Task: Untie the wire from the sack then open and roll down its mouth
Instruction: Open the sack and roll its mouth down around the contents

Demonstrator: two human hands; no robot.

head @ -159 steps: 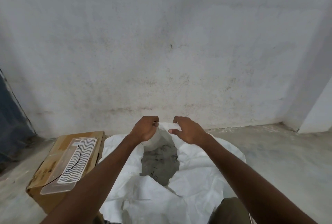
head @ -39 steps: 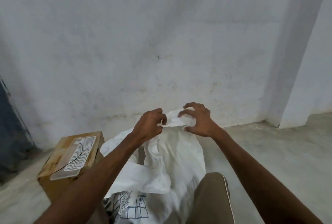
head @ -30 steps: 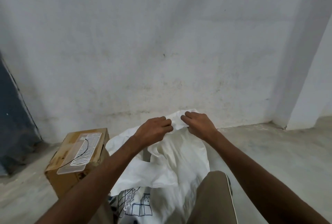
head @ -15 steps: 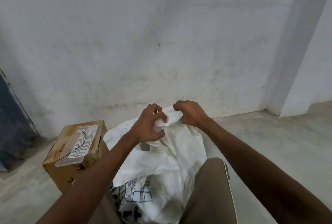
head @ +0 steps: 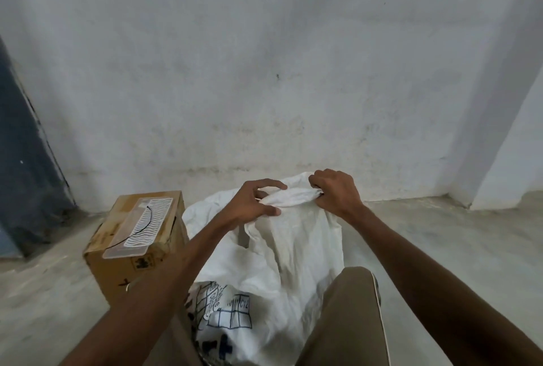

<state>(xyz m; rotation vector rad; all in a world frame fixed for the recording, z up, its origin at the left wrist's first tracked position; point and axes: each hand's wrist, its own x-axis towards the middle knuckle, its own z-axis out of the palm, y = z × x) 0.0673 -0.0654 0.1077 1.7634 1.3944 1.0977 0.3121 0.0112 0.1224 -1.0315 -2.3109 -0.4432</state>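
A white woven sack [head: 293,251] with blue print near its base stands on the floor in front of me. Its mouth is bunched into a rolled band at the top. My left hand [head: 249,204] pinches the left end of that band with thumb and fingers. My right hand [head: 336,192] grips the right end in a fist. A thin black wire [head: 141,230] lies on a clear plastic sheet on top of a cardboard box. The sack's contents are hidden by the gathered cloth.
The cardboard box [head: 129,254] stands just left of the sack. My knee in khaki trousers [head: 349,315] presses against the sack's right side. A stained white wall [head: 264,86] rises behind, a dark panel [head: 26,174] at the left, and bare concrete floor [head: 440,248] at the right.
Five seconds ago the sack's mouth lay open with grey contents showing. Since then both hands have gathered the top cloth into a bunched roll and hold it between them.
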